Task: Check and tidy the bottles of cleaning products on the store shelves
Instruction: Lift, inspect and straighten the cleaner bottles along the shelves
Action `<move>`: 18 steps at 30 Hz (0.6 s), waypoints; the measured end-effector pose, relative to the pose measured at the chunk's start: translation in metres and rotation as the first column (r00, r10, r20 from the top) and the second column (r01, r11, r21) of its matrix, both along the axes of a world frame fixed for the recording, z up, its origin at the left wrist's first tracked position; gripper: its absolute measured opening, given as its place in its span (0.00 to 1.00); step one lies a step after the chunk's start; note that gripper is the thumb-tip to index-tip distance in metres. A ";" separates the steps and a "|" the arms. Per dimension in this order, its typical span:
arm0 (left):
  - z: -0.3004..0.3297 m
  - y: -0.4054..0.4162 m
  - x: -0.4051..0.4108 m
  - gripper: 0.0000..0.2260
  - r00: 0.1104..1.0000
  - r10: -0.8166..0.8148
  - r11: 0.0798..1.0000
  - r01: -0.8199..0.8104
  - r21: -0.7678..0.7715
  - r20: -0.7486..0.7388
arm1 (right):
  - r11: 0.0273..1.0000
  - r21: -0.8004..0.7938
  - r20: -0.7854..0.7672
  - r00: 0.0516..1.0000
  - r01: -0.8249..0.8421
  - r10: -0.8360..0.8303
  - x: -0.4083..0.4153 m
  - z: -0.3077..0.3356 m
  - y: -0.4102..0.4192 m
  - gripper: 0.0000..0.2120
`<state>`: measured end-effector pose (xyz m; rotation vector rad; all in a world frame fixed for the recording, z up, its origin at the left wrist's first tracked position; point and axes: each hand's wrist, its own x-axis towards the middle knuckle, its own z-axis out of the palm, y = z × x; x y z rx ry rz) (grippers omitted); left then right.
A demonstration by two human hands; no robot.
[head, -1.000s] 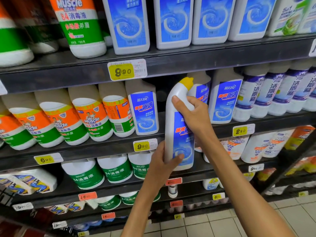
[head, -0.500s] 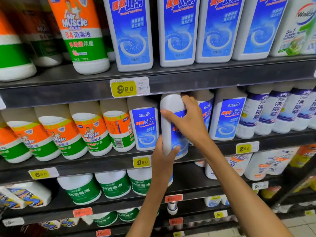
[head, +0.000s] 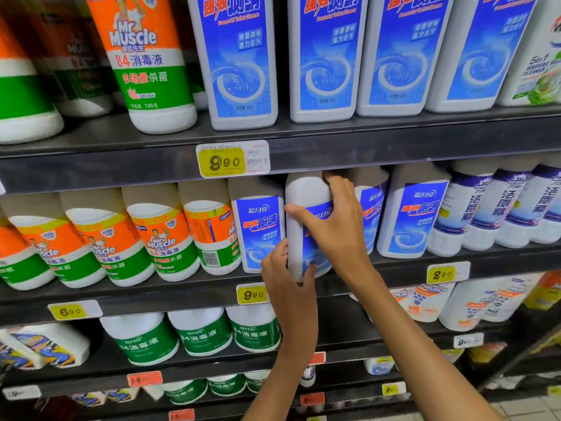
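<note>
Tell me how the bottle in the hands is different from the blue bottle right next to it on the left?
The held bottle is turned sideways, showing mostly plain white; the neighbour bottle faces front, its whole blue label readable. The left hand and right hand grip the held one; nothing touches the neighbour. Both are white with blue labels, on the same shelf.

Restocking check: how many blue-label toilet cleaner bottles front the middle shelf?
4: leftmost bottle; held bottle, gripped by left hand and right hand; third bottle behind that hand; rightmost bottle. Others may hide behind.

Bright, even overhead store light; shelf recesses shadowed, edges bowed by the wide lens, corners softly blurred.
</note>
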<state>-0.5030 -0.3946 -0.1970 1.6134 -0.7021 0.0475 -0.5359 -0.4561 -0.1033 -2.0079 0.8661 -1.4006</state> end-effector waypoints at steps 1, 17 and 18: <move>-0.001 -0.001 0.000 0.23 1.000 0.015 1.000 -0.015 0.002 0.025 | 1.000 -0.029 -0.019 1.000 -0.001 0.001 -0.001 -0.001 0.001 0.28; -0.006 -0.022 -0.009 0.26 0.997 0.027 0.991 -0.036 0.131 0.071 | 0.925 -0.359 -0.360 0.896 0.123 -0.259 -0.016 -0.007 -0.003 0.23; -0.007 -0.021 -0.011 0.27 0.998 0.020 0.992 -0.028 0.126 0.062 | 0.918 -0.369 -0.367 0.884 0.147 -0.289 -0.016 -0.007 -0.004 0.23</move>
